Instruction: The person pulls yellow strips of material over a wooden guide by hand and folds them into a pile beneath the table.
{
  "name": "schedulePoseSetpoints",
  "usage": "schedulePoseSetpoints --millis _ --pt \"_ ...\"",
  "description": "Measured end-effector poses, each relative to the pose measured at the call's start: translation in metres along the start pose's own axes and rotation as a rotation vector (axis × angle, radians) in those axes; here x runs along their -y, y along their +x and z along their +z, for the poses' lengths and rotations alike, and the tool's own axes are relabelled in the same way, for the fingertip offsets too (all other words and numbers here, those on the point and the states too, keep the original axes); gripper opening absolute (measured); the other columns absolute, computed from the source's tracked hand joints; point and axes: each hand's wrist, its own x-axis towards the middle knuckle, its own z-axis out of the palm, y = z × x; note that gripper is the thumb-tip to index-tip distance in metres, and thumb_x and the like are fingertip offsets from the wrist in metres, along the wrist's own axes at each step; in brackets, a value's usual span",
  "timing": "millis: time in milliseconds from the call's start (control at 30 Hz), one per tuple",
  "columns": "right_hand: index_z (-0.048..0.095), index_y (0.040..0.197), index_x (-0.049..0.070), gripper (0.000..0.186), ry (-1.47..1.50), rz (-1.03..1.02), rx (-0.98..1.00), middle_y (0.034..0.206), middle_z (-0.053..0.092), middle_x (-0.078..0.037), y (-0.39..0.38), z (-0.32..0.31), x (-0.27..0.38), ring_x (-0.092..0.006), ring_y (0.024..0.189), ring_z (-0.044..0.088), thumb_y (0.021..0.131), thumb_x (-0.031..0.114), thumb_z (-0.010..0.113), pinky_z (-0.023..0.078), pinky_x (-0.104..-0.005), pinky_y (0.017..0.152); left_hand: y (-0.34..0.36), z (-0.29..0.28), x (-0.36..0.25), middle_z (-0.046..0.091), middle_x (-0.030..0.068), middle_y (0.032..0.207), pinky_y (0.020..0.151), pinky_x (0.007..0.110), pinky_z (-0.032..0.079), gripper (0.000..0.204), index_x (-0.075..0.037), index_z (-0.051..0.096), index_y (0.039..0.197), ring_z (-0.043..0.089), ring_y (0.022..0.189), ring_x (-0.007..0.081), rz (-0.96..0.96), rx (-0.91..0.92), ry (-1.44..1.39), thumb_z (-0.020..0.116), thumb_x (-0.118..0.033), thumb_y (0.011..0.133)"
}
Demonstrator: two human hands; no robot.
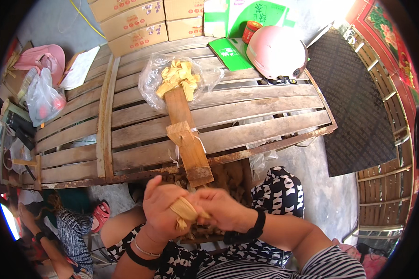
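Both my hands are together just below the near end of a wooden board. A pale yellow, pliable strip is wound over the fingers of my left hand, with a loose tail hanging down. My right hand pinches the strip's other side, its fingers slightly blurred. The board juts over the table's front edge, with a small wood block fixed across it by white ties. At its far end lies a crumpled heap of similar yellow strips on a clear plastic bag.
The slatted table has a rusty metal edge. On it stand cardboard boxes, a pink helmet, a red can and a plastic bag. Brown pieces lie in a container beneath. Another person's arm shows at left.
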Motion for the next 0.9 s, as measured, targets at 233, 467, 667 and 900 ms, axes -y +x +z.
schedulePoseSetpoints --millis 233,467,667,900 --pt "0.066 0.096 0.004 0.024 -1.191 -0.736 -0.082 0.069 0.062 -0.011 -0.001 -0.017 0.019 -0.0173 0.054 0.056 0.096 0.027 0.061 0.045 -0.0312 0.051 0.006 0.006 0.002 0.061 0.0084 0.125 0.097 0.048 0.038 0.023 -0.005 0.068 0.099 0.055 0.118 0.0283 -0.337 0.319 -0.089 0.069 -0.009 0.076" --pt "0.065 0.087 0.004 0.042 -1.246 -0.407 -0.093 0.056 0.051 -0.011 -0.001 -0.018 0.019 -0.0241 0.05 0.052 0.099 0.041 0.049 0.042 -0.0321 0.051 0.002 0.012 0.008 0.062 0.0108 0.12 0.099 0.048 0.041 0.015 -0.001 0.067 0.094 0.057 0.117 0.0284 -0.223 0.286 -0.194 0.065 -0.002 0.079" --pt "0.065 0.085 0.004 0.053 -0.566 0.098 0.205 0.055 0.04 0.006 -0.016 -0.019 0.046 -0.0041 0.047 0.032 0.102 0.048 0.042 0.023 -0.0208 0.045 0.005 -0.01 0.005 0.065 0.0157 0.112 0.089 0.036 0.051 0.009 0.004 0.067 0.092 0.064 0.104 0.0259 -0.519 -0.082 -0.998 0.063 -0.002 0.088" --pt "0.065 0.083 0.005 0.05 -0.325 0.081 0.199 0.054 0.039 0.006 -0.01 -0.019 0.042 -0.0046 0.046 0.03 0.101 0.047 0.046 0.023 -0.0214 0.044 0.003 -0.011 0.019 0.067 0.0104 0.097 0.077 0.027 0.051 0.026 0.005 0.064 0.109 0.063 0.086 0.0144 -0.805 -0.055 -1.126 0.069 -0.009 0.088"
